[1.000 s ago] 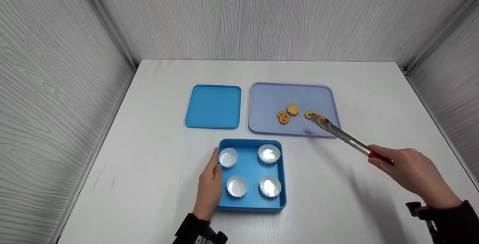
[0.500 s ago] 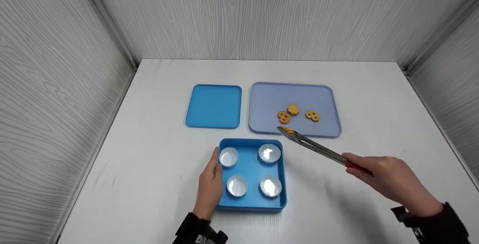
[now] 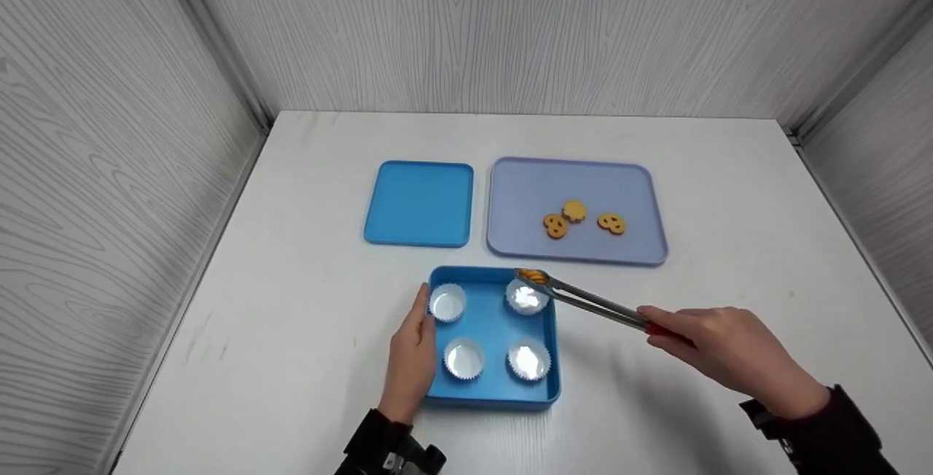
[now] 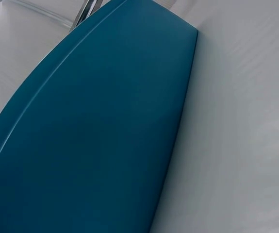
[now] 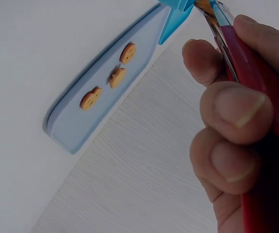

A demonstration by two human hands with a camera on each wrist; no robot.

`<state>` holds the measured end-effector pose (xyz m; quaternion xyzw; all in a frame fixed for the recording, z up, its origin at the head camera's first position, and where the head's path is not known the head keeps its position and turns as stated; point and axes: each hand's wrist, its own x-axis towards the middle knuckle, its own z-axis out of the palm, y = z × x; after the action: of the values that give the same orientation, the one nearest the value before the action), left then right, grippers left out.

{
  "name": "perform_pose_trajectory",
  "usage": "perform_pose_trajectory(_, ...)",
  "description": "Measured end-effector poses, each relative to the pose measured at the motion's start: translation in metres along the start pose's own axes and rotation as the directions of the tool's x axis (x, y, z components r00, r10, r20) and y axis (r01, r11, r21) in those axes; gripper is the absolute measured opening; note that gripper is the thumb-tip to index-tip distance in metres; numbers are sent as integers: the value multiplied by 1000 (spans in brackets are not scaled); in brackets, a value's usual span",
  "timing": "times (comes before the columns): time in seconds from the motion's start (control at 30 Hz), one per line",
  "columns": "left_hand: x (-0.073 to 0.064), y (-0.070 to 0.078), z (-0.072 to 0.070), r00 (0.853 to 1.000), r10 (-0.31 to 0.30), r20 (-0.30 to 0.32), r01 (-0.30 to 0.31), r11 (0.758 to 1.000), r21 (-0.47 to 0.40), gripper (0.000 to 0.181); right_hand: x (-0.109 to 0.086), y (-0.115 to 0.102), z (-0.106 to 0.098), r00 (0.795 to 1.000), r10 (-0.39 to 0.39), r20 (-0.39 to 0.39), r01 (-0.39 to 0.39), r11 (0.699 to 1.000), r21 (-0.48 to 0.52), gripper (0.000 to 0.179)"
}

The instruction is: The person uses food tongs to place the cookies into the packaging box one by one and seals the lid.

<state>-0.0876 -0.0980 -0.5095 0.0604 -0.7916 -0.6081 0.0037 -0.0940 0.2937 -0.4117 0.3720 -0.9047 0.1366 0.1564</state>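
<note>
My right hand (image 3: 707, 344) grips metal tongs (image 3: 598, 305) by their red handle, fingers curled round it in the right wrist view. Between the tong tips is a golden-brown cookie (image 3: 534, 276), partly hidden by the metal. The tips overlap the back right paper cup (image 3: 526, 299) of a square blue box (image 3: 496, 395). Three more white fluted cups, among them the front left cup (image 3: 463, 358), sit near the box's other corners. My left hand (image 3: 410, 358) rests along the box's left wall with straight fingers. The left wrist view shows that outer wall (image 4: 105, 121) close up.
Behind the box lies a lavender tray (image 3: 525, 183) with a flower-shaped cookie (image 3: 574, 211) and two pretzel-shaped cookies (image 3: 555, 226). Left of that tray is a flat blue lid-like tray (image 3: 420, 202). Grey wood-grain walls (image 3: 466, 38) enclose the white table (image 3: 277, 300) at back and sides.
My right hand has carried the tongs left and toward me, lifting a cookie from the lavender tray's right side to over the box's back right corner. My left hand stays put.
</note>
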Motion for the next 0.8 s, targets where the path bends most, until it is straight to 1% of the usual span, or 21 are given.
perform_pose_trajectory(0.43, 1, 0, 1, 1000, -9, -3, 9, 1000, 6, 51, 9, -7, -1, 999, 9, 47, -6, 997, -71, 40)
perform_pose_trajectory(0.63, 2, 0, 1, 1000, -6, -1, 6, 1000, 1, 51, 14, -11, -5, 999, -12, 53, 20, 988, -150, 41)
perform_pose_trajectory(0.8, 1, 0, 0, 1000, -15, -4, 15, 1000, 4, 52, 16, -12, -6, 998, -34, 45, 41, 985, -167, 42)
